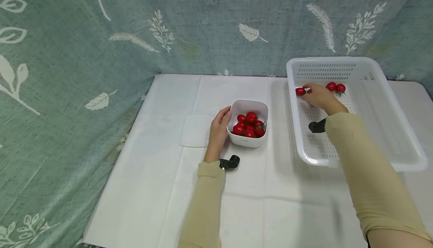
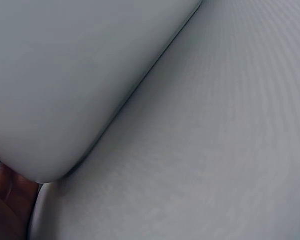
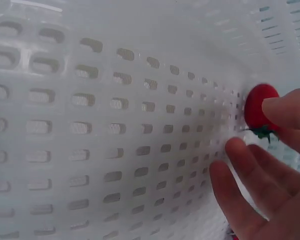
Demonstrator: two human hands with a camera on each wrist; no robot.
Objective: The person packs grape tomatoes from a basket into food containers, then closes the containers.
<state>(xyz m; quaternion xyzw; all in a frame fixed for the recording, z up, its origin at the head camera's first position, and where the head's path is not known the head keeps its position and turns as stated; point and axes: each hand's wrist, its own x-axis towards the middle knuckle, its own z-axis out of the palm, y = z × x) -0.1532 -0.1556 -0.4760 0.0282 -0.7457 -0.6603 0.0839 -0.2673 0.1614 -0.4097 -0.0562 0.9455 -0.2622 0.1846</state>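
A small white square container (image 1: pixel 248 141) holds several red cherry tomatoes (image 1: pixel 249 127). My left hand (image 1: pixel 219 127) rests against its left side, fingers near the back corner and thumb at the rim. In the left wrist view, part of the fingers (image 2: pixel 12 195) shows beside the container's smooth wall (image 2: pixel 79 85). My right hand (image 1: pixel 319 97) reaches inside a white perforated basket (image 1: pixel 295 127). Its thumb and forefinger pinch a cherry tomato (image 3: pixel 260 107) with a green calyx, close to the basket's left wall; the other fingers are spread.
Two more cherry tomatoes (image 1: pixel 335 87) lie in the basket, just right of my right hand. A translucent square lid (image 1: pixel 196 129) lies flat on the white-covered table (image 1: pixel 152 188), left of the container. A green leaf-patterned curtain (image 1: pixel 216 26) hangs behind and along the left.
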